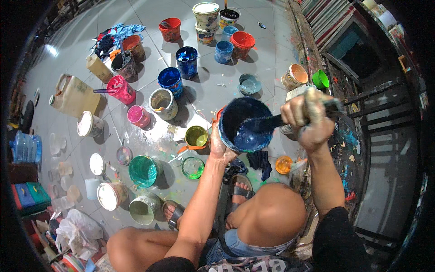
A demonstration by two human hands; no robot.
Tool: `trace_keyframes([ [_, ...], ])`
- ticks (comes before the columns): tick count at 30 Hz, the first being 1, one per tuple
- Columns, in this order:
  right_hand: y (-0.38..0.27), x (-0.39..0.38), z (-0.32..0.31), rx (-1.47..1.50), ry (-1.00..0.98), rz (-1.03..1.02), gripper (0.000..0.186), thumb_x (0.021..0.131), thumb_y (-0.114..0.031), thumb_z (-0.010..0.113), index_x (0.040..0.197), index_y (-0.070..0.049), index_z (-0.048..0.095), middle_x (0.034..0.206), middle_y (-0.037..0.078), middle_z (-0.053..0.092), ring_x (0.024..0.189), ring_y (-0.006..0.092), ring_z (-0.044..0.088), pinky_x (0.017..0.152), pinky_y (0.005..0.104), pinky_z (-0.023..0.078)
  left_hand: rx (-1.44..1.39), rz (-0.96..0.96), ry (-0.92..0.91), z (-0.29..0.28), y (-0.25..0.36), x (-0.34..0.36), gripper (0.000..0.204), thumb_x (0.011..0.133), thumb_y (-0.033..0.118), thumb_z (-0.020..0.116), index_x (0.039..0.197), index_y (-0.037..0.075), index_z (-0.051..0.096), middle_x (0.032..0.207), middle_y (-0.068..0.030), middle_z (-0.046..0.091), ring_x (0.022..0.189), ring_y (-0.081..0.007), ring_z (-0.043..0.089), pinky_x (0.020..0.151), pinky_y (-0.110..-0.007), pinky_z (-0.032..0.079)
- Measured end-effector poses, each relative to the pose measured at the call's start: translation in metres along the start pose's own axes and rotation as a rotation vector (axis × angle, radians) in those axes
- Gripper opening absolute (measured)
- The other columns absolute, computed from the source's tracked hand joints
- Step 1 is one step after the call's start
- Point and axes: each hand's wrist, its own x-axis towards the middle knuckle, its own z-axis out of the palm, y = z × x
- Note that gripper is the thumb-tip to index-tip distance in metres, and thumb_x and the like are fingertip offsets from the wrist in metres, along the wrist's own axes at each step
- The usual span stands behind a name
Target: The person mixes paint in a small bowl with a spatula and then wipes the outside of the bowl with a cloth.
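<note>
In the centre, a bucket of dark navy paint (240,136) is tilted toward me, with my left hand (221,147) closed round its left side and underside. My right hand (308,115) grips a dark, paint-coated stirring tool (265,122) whose broad end sits inside the bucket; that hand is slightly blurred. Just left of the bucket stands a small olive-green pot (196,136) with orange around it. Below the bucket lie dark rags (258,163), and an orange pot (283,164) is to their right.
Several paint pots and buckets, like the blue one (170,79) and teal one (142,170), cover the tiled floor (290,45). A jug (72,97), plastic cups (65,181) and a white bag (79,231) are left; a paint-splattered ledge (349,149) and railing (376,113) are right.
</note>
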Motion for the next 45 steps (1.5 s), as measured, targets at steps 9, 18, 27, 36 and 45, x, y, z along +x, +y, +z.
trace_keyframes([
  [9,-0.003,0.040,0.022,-0.129,-0.564,-0.402,0.024,0.071,-0.017,0.071,0.090,-0.004,0.067,0.063,0.011,0.060,0.049,0.0283,0.056,0.048,0.0320,0.045,-0.002,-0.042,-0.017,0.012,0.004,0.002,0.062,0.099,0.050,0.030,0.140,0.007,0.047,0.139,-0.0153,0.053,0.124,-0.0310,0.054,0.105,-0.050,0.045],
  [18,0.046,0.023,-0.011,-0.407,0.013,-0.133,0.031,0.103,-0.027,0.041,0.078,-0.010,0.046,0.054,0.000,0.032,0.045,0.0123,0.031,0.045,0.0302,0.029,0.017,0.156,0.013,-0.008,-0.004,0.007,0.055,0.093,0.044,0.044,0.132,0.006,0.053,0.131,-0.0133,0.059,0.120,-0.0283,0.057,0.107,-0.047,0.042],
  [27,0.042,-0.025,-0.012,0.506,0.846,0.099,0.046,0.104,-0.041,0.036,0.065,-0.017,0.031,0.053,-0.005,0.023,0.044,0.0093,0.019,0.045,0.0288,0.020,0.055,0.251,0.060,-0.019,0.005,0.007,0.062,0.092,0.055,0.044,0.133,0.009,0.054,0.132,-0.0128,0.058,0.121,-0.0314,0.055,0.105,-0.050,0.043],
  [36,0.005,-0.017,0.024,0.199,0.202,-0.192,0.048,0.104,-0.043,0.033,0.065,-0.017,0.031,0.050,-0.003,0.027,0.042,0.0103,0.022,0.044,0.0286,0.020,-0.093,0.053,0.013,-0.007,-0.008,0.011,0.064,0.096,0.058,0.038,0.135,0.009,0.051,0.131,-0.0149,0.057,0.118,-0.0330,0.057,0.101,-0.052,0.047],
  [45,0.002,-0.007,0.025,-0.214,0.492,-0.171,0.048,0.106,-0.039,0.034,0.065,-0.014,0.030,0.050,-0.002,0.026,0.041,0.0104,0.024,0.044,0.0283,0.024,-0.013,0.003,0.035,0.009,0.003,0.007,0.058,0.097,0.051,0.032,0.136,0.012,0.051,0.134,-0.0104,0.057,0.121,-0.0287,0.057,0.101,-0.052,0.047],
])
